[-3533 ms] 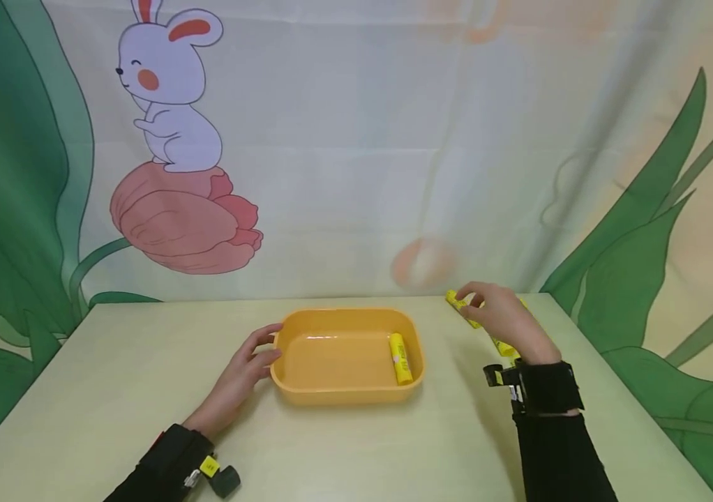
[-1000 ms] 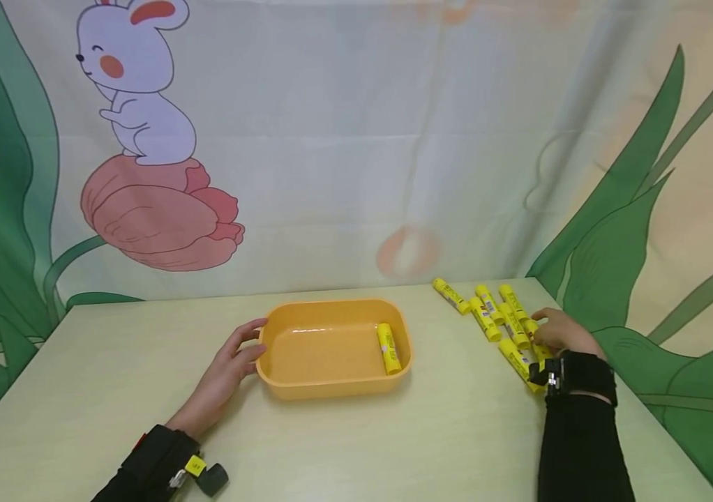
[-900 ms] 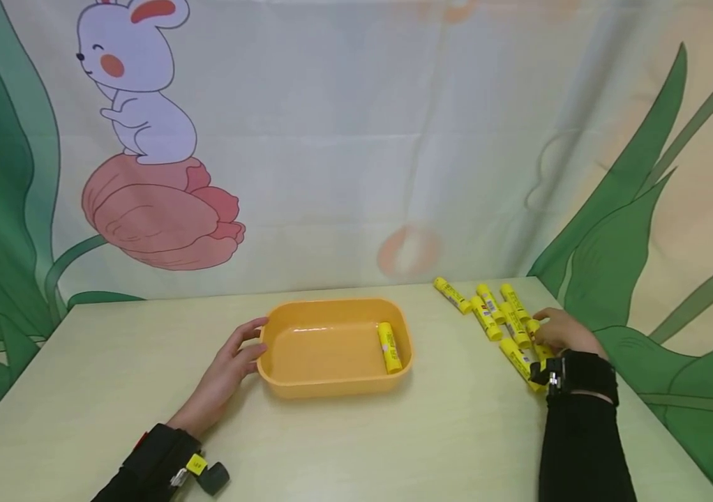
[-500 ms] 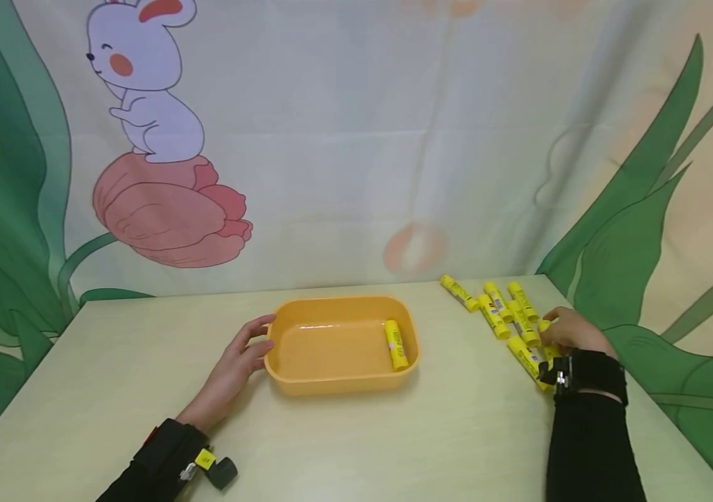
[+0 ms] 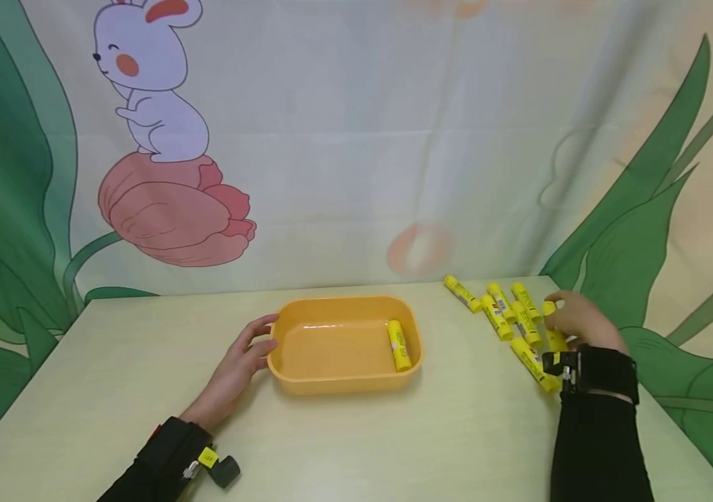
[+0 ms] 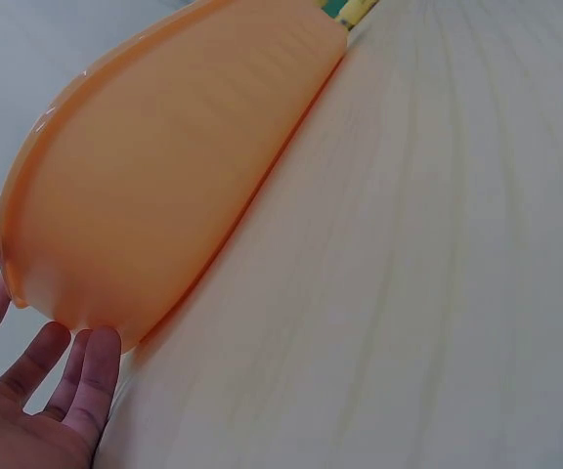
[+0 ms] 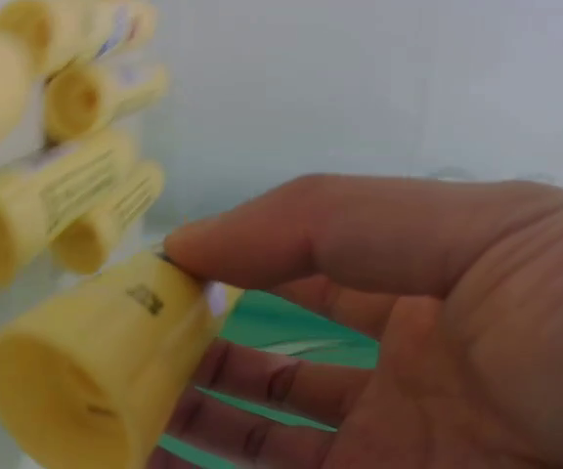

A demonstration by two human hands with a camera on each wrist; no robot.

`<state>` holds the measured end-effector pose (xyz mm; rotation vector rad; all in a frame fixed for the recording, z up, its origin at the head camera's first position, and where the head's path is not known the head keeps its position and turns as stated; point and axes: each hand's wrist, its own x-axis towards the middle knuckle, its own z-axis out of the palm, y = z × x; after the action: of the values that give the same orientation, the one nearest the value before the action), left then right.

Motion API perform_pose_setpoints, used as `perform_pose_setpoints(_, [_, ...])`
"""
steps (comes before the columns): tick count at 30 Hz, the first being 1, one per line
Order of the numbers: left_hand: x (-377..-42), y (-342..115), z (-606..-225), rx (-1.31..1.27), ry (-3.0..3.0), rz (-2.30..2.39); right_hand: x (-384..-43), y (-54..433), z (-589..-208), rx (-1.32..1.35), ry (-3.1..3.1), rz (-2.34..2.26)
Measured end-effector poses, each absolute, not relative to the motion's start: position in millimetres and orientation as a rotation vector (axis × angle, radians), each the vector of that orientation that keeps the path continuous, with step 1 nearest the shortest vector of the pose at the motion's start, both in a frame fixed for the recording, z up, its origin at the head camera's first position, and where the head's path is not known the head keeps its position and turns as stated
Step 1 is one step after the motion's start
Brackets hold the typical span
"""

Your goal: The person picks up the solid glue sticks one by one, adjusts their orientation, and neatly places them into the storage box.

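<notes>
My left hand [image 5: 240, 369] lies at the left end of the orange-yellow plastic tray [image 5: 344, 383]. Its spread fingertips touch the rim and outer wall, seen from below in the left wrist view. At the right of the table, my right hand [image 5: 582, 321] pinches a yellow glue stick [image 7: 115, 327] between thumb and fingers. The near, hollow end of that stick faces the right wrist camera. Inside the tray, a single glue stick [image 5: 398, 346] leans along the right side. Several more glue sticks [image 5: 497, 317] form a loose cluster left of my right hand.
A pale table [image 5: 356, 446] carries everything. Behind it hangs a printed cloth [image 5: 331, 174] with a rabbit, a flower and green leaves. One outlying glue stick [image 5: 462, 293] lies near the table's back edge.
My right hand has gone from the back of the cluster to its right side, and now lifts a glue stick slightly there. The left hand stays at the tray; the head view has shifted a little.
</notes>
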<state>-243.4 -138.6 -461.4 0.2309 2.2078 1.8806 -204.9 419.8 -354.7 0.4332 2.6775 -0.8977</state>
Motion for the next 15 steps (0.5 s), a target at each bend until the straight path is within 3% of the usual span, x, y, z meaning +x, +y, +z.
perform_pose_setpoints(15, [-245, -140, -464, 0.253, 2.197, 1.901, -211, 350, -321, 0.207, 2.819, -0.911])
